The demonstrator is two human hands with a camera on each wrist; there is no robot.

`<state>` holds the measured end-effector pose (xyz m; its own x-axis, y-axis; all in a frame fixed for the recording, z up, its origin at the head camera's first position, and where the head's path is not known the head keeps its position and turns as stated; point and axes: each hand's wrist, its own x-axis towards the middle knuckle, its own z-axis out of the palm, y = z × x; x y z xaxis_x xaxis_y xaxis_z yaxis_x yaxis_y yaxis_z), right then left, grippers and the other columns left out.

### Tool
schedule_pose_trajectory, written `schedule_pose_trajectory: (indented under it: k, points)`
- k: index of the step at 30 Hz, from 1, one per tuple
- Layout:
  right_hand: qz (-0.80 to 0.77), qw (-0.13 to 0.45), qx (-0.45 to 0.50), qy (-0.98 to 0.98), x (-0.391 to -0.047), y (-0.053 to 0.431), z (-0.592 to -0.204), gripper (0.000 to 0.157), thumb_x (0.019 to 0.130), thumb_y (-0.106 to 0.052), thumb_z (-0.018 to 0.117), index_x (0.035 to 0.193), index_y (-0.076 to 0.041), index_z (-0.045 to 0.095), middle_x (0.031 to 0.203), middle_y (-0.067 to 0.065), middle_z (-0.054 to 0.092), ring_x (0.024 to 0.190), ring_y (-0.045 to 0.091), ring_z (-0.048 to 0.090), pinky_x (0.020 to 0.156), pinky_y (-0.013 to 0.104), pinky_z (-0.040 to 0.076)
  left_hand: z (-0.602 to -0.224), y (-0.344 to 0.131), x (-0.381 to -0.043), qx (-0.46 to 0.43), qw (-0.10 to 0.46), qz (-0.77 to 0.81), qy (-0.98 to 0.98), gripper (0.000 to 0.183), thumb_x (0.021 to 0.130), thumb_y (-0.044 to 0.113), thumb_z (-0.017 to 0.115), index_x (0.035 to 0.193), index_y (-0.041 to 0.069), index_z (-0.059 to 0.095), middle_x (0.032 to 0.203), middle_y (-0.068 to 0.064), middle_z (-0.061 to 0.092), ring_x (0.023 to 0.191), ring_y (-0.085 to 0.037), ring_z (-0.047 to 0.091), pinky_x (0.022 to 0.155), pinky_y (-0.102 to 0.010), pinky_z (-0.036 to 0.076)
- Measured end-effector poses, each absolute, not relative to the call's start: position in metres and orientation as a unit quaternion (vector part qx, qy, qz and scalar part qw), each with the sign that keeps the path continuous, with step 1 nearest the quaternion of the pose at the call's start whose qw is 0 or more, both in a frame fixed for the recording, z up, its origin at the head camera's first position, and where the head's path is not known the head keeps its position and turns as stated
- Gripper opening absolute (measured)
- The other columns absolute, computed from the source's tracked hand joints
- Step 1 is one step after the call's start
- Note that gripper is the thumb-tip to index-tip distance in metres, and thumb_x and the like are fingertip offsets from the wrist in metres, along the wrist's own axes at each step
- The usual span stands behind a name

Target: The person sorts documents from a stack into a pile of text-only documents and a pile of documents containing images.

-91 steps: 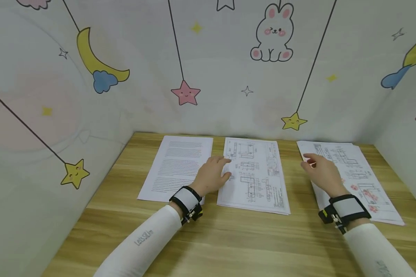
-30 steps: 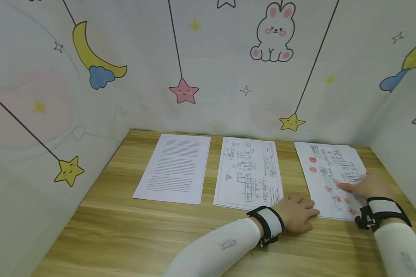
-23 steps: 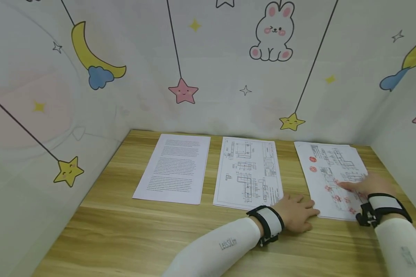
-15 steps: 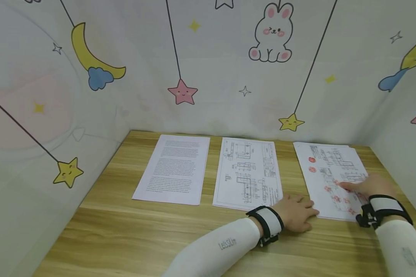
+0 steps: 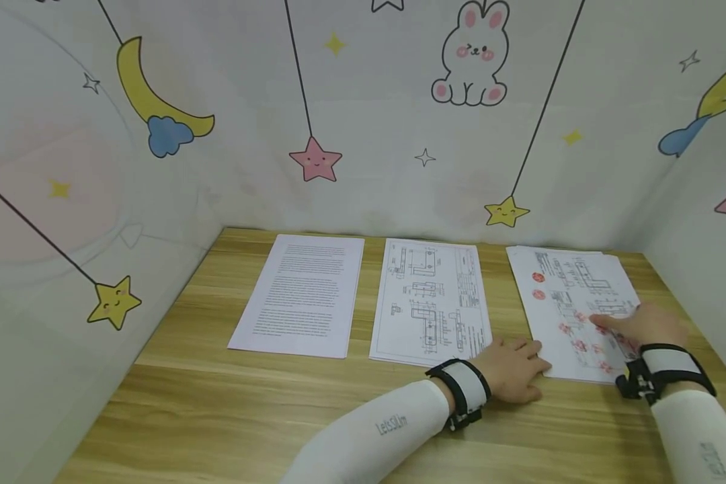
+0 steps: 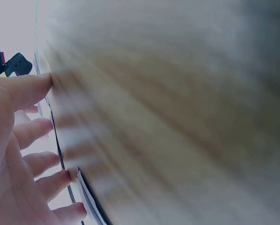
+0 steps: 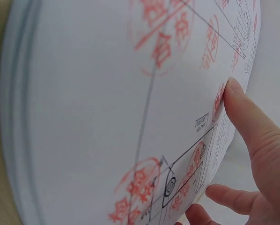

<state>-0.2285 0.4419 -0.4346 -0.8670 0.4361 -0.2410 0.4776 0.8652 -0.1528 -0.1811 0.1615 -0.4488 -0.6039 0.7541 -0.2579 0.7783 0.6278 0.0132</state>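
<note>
The stack of stamped drawings, printed with line drawings and red round stamps, lies at the right of the table. My right hand is at its right side, with the straight thumb touching the top sheet and the other fingers by the edge, partly hidden. My left hand rests on the table with fingers spread. Its fingertips touch or nearly touch the stack's near left corner. In the left wrist view the left hand's spread fingers show above the wood, holding nothing.
A stack of drawings lies in the middle, its near right corner beside the left wrist. Left of it lies a stack of printed text. The wooden table meets a patterned wall at the back and sides.
Both hands have moved right since three seconds ago; the left went from between the other stacks to the stamped drawings' near left corner. The stamped drawings have lately shifted slightly left.
</note>
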Motion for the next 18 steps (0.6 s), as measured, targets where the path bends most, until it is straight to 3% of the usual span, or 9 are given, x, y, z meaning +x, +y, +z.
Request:
schedule_pose_trajectory:
  k: [6,10,13,15,18]
  points:
    - [-0.122,0.090,0.255,0.955,-0.224,0.438,-0.431,0.085,0.080,-0.069,0.066,0.096,0.015,0.060,0.068,0.014,0.052,0.064,0.025,0.052,0.054,0.030,0.036,-0.447,0.161,-0.182,0.428,0.123,-0.044,0.894,0.052,0.099,0.059,0.044,0.149,0.047,0.036,0.162,0.021,0.024,0.152,-0.002,0.018,0.123,-0.031,0.024]
    - [-0.146,0.086,0.265,0.949,-0.219,0.434,-0.426,0.086,0.083,-0.060,0.069,0.111,0.019,0.053,0.078,0.020,0.054,0.070,0.028,0.052,0.056,0.032,0.039,-0.447,0.161,-0.182,0.429,0.119,-0.047,0.894,0.052,0.098,0.060,0.044,0.148,0.047,0.036,0.161,0.022,0.024,0.152,-0.002,0.019,0.123,-0.030,0.024]
    - [-0.174,0.082,0.277,0.941,-0.217,0.432,-0.423,0.089,0.085,-0.050,0.072,0.128,0.021,0.040,0.099,0.032,0.055,0.082,0.035,0.052,0.064,0.038,0.044,-0.449,0.163,-0.183,0.427,0.119,-0.050,0.895,0.053,0.098,0.061,0.044,0.148,0.048,0.035,0.161,0.022,0.024,0.152,-0.001,0.019,0.123,-0.030,0.024]
    - [-0.196,0.076,0.277,0.938,-0.218,0.437,-0.426,0.082,0.088,-0.039,0.070,0.133,0.021,0.037,0.108,0.036,0.053,0.088,0.038,0.051,0.069,0.042,0.045,-0.450,0.163,-0.183,0.426,0.119,-0.050,0.896,0.053,0.098,0.061,0.044,0.148,0.048,0.035,0.161,0.022,0.024,0.152,-0.001,0.019,0.123,-0.030,0.023]
    - [-0.232,0.077,0.258,0.935,-0.221,0.454,-0.435,0.069,0.092,-0.029,0.063,0.134,0.021,0.039,0.108,0.036,0.054,0.090,0.040,0.050,0.072,0.045,0.043,-0.450,0.163,-0.183,0.427,0.122,-0.046,0.895,0.053,0.098,0.061,0.044,0.148,0.048,0.036,0.161,0.022,0.024,0.152,-0.001,0.019,0.123,-0.030,0.023]
